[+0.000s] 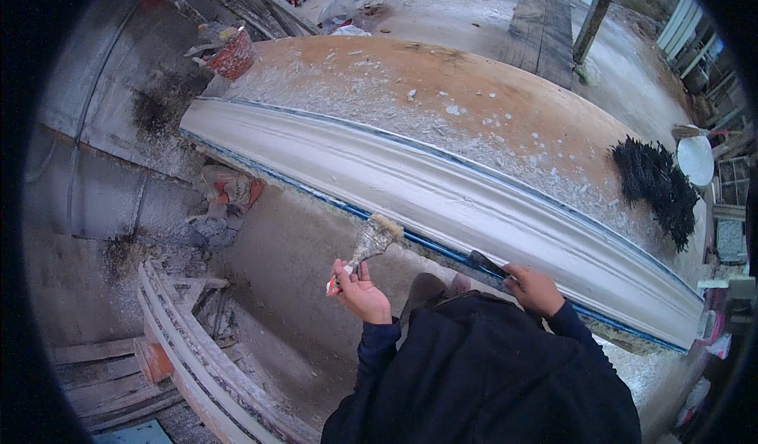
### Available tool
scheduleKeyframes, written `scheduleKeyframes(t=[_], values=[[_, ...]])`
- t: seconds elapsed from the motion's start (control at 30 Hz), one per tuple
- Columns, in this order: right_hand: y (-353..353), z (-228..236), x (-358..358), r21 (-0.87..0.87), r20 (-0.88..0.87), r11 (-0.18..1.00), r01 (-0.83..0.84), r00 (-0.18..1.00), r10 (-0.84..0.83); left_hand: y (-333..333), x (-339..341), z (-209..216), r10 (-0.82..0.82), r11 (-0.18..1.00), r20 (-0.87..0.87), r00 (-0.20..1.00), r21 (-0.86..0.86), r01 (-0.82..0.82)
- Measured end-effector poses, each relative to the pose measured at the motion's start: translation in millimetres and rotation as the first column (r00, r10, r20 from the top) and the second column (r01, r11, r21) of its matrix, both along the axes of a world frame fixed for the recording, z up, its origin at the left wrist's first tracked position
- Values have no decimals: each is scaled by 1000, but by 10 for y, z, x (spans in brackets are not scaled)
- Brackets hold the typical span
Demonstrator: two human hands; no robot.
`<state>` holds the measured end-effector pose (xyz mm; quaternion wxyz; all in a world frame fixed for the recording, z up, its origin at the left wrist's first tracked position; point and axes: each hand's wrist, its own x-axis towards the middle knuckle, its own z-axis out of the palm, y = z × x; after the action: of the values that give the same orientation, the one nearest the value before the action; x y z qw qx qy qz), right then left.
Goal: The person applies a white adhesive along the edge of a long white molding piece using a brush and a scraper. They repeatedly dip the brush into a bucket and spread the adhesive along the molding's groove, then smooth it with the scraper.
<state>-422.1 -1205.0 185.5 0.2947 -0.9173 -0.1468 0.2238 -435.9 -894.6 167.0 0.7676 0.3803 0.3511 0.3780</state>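
A long white moulding (pixel 379 175), ridged along its length and edged in blue, lies slantwise on the workbench in front of me. My left hand (pixel 363 295) is closed around the handle of a wide putty knife (pixel 371 242). Whitish material smears its blade, and a beige clump sits at the tip, by the moulding's near edge. In my right hand (pixel 535 289) is a dark-bladed scraper (pixel 487 264). Its blade lies at the near blue edge strip (pixel 442 246); whether it touches cannot be made out.
White crumbs litter the brown bench top (pixel 474 88) beyond the moulding. A red bucket (pixel 234 55) stands at its far left end, and a bundle of black bristles (pixel 655 187) lies at the right. Curved pale mouldings (pixel 197 365) rest on boards at lower left.
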Motion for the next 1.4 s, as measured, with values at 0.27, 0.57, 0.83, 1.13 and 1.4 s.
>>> scheduleKeyframes(t=[0.27, 0.57, 0.83, 1.13, 1.4], values=[[682, -92, 158, 9, 32, 999, 44, 998, -44, 357, 95, 51, 169, 984, 51, 984, 50, -171], [1451, -129, 534, 42, 84, 999, -35, 996, 31, 1044, 125, 41, 179, 984, 56, 982, -3, -180], [2332, -96, 913, -5, 75, 999, -54, 996, 55, 1563, 164, -20, 144, 990, 39, 989, -22, -143], [3313, -274, 1418, 73, 187, 988, -133, 975, 117, 1932, 249, -94, 109, 994, 53, 993, -20, -108], [3112, -69, 1438, 165, 113, 979, -123, 988, 106, 1897, 336, -17, 46, 999, 24, 999, -7, -46]])
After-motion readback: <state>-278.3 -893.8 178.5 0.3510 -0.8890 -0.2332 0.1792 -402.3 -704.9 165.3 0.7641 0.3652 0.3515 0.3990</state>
